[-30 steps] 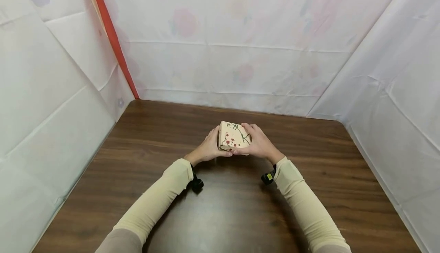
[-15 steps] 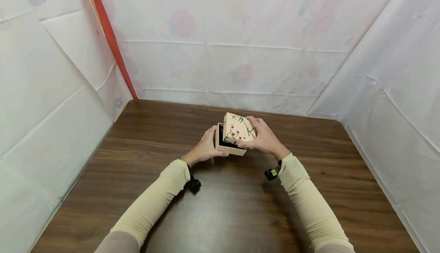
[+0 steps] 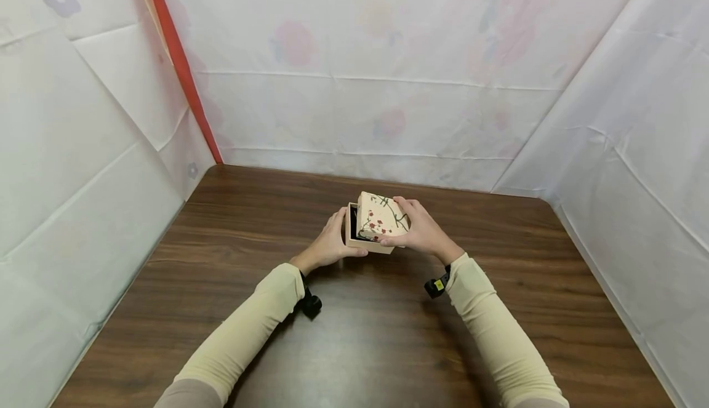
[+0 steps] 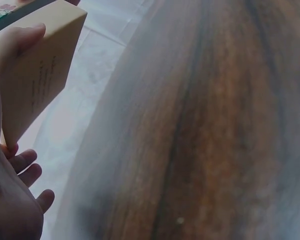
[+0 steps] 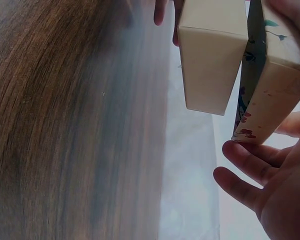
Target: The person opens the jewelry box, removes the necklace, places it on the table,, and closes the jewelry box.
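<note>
My left hand [image 3: 328, 242] grips the cream base of a small box [image 3: 372, 247] by its left side, thumb along the near wall. A dark interior shows in the gap at the base's left edge. With my right hand [image 3: 422, 229] I hold the box lid [image 3: 382, 215], cream with red blossoms and green branches. It sits tilted and shifted right over the base. From the right wrist view, a wedge-shaped gap parts the lid [image 5: 285, 75] from the base [image 5: 212, 65]. Faint print marks the base [image 4: 40, 75] in the left wrist view.
A dark wood-grain table [image 3: 343, 346] lies beneath the hands. White floral sheets [image 3: 354, 112] hang behind it and on both sides. A red strip [image 3: 180, 63] runs down the back left corner. Each wrist wears a small black camera [image 3: 311, 305].
One second ago the lid covered the base. The right hand lifted it up and to the right, baring the dark inside. Since half a second ago the lid has come down slightly.
</note>
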`<state>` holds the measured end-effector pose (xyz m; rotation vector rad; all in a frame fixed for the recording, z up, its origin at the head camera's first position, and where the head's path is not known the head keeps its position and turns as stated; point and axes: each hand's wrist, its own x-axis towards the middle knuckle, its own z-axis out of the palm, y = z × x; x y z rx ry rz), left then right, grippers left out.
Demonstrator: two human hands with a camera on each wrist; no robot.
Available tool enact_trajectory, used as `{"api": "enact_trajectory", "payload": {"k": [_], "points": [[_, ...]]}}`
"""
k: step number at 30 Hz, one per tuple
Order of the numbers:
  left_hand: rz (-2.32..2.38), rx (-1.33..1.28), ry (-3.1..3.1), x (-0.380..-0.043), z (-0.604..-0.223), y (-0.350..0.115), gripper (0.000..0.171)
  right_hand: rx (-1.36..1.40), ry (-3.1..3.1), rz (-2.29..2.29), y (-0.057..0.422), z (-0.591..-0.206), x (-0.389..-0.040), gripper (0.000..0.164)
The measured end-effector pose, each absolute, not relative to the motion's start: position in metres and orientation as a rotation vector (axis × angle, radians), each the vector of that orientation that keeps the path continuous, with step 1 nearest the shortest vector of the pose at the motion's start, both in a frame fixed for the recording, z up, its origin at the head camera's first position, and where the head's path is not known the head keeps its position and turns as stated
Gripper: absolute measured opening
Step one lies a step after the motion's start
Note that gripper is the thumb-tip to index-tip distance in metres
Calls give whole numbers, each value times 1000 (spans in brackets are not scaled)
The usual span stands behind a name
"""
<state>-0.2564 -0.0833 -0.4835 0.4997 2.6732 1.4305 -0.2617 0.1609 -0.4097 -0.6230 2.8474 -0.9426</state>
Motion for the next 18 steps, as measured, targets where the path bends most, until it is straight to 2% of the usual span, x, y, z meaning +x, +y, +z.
{"api": "enact_trajectory", "payload": {"k": [18], "points": [[1427, 520, 2669, -257, -484, -82, 113, -555, 2846, -949, 176, -407, -263, 114]]}}
